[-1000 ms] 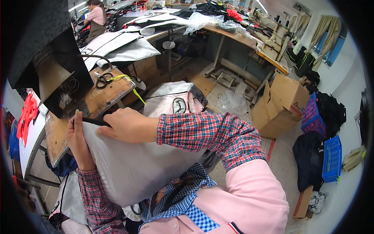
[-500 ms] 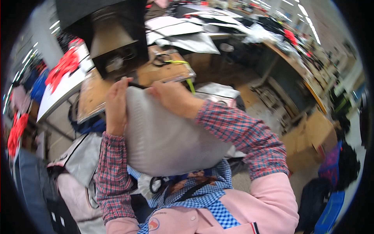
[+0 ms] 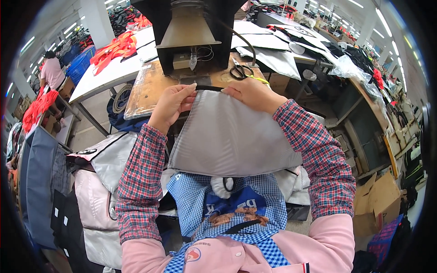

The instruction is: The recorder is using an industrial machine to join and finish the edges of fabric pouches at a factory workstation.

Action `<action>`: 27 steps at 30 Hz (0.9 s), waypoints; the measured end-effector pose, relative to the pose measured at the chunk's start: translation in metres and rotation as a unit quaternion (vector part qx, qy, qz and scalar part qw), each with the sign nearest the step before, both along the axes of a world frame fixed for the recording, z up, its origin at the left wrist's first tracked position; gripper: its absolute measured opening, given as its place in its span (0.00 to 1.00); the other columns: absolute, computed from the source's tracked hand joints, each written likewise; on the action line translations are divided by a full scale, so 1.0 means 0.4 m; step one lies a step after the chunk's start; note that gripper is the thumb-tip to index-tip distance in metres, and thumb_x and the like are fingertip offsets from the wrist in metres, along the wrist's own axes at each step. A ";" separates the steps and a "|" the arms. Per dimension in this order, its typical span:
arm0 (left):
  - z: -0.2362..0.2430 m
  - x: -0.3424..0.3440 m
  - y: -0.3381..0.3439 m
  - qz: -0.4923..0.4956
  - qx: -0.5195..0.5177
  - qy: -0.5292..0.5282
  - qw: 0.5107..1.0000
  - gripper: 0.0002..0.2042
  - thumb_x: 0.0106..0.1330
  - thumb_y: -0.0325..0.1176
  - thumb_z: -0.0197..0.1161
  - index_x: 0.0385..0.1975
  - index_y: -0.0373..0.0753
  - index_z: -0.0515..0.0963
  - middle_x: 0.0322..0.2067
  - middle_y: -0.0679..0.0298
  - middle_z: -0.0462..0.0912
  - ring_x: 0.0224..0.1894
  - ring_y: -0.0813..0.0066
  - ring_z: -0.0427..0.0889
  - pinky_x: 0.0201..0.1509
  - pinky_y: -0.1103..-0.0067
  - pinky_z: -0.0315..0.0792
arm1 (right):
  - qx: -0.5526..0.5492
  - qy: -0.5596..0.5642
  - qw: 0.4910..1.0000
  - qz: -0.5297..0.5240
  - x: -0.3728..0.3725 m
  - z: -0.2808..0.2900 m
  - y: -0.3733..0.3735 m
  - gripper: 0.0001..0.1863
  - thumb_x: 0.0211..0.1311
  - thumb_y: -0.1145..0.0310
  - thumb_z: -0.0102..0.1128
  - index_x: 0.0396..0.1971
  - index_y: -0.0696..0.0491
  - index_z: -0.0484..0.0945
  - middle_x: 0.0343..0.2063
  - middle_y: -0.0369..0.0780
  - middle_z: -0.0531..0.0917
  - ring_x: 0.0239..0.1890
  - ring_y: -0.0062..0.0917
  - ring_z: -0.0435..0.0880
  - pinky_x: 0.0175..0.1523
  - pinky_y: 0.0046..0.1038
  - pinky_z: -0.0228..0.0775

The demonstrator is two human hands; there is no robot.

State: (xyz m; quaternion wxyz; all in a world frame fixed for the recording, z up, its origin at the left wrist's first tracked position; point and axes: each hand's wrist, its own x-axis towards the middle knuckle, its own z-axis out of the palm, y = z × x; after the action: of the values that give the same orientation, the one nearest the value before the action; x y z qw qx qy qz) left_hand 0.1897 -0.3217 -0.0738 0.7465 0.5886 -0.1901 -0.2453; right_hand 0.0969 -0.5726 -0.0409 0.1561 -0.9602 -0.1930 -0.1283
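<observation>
A grey fabric panel [image 3: 232, 136] with a black trim along its top edge hangs from both of my hands over my lap. My left hand [image 3: 170, 104] pinches its upper left corner. My right hand [image 3: 252, 93] grips the upper edge near the right. The top edge sits just in front of a dark machine [image 3: 191, 32] that stands on a worn wooden worktable [image 3: 145, 88]. Black scissors [image 3: 241, 71] lie on that table just beyond my right hand.
Piles of grey and pale garment pieces [image 3: 98, 182] lie at my left. Long white tables [image 3: 109, 68] carry orange-red fabric [image 3: 116, 45]. Another person [image 3: 52, 73] works at the far left. Cardboard boxes [image 3: 378, 204] stand at the right, cluttered tables behind.
My view has swung left to face the machine. The grey panel, held in both hands throughout, has come up from my lap side to the machine's front.
</observation>
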 end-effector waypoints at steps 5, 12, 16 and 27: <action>-0.034 0.075 0.007 -0.035 -0.033 0.076 0.996 0.09 0.67 0.39 0.63 0.31 0.39 0.76 0.27 0.72 0.78 0.26 0.88 0.76 0.27 0.91 0.72 | -0.001 0.038 0.999 -0.018 0.060 0.008 0.007 0.19 0.71 0.55 0.46 0.40 0.54 0.79 0.34 0.49 0.83 0.37 0.46 0.81 0.44 0.39 0.73; -0.043 0.106 -0.022 0.033 -0.044 0.062 0.997 0.10 0.66 0.39 0.63 0.31 0.40 0.76 0.26 0.73 0.77 0.24 0.90 0.74 0.25 0.92 0.70 | 0.033 0.048 0.998 0.025 0.130 -0.004 -0.013 0.20 0.70 0.55 0.48 0.39 0.58 0.79 0.35 0.50 0.83 0.38 0.44 0.81 0.45 0.36 0.73; -0.060 0.138 -0.025 0.039 -0.009 0.033 0.999 0.10 0.66 0.39 0.63 0.32 0.40 0.77 0.26 0.73 0.77 0.23 0.90 0.72 0.24 0.91 0.69 | 0.029 0.068 0.997 0.025 0.172 -0.023 -0.022 0.21 0.70 0.55 0.48 0.40 0.59 0.79 0.37 0.48 0.83 0.39 0.41 0.82 0.46 0.35 0.72; -0.083 0.232 -0.066 0.035 0.014 0.142 0.989 0.07 0.66 0.37 0.62 0.27 0.44 0.77 0.24 0.74 0.78 0.24 0.85 0.73 0.28 0.86 0.68 | 0.014 0.081 0.997 0.013 0.248 -0.039 -0.043 0.21 0.71 0.53 0.47 0.48 0.55 0.79 0.41 0.45 0.84 0.43 0.35 0.82 0.51 0.30 0.72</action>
State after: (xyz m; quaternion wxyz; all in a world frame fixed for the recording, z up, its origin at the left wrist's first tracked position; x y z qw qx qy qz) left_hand 0.2827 -0.3481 -0.1072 0.7658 0.5645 -0.0577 -0.3027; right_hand 0.1960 -0.5897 -0.0567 0.1864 -0.9625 -0.1903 -0.0504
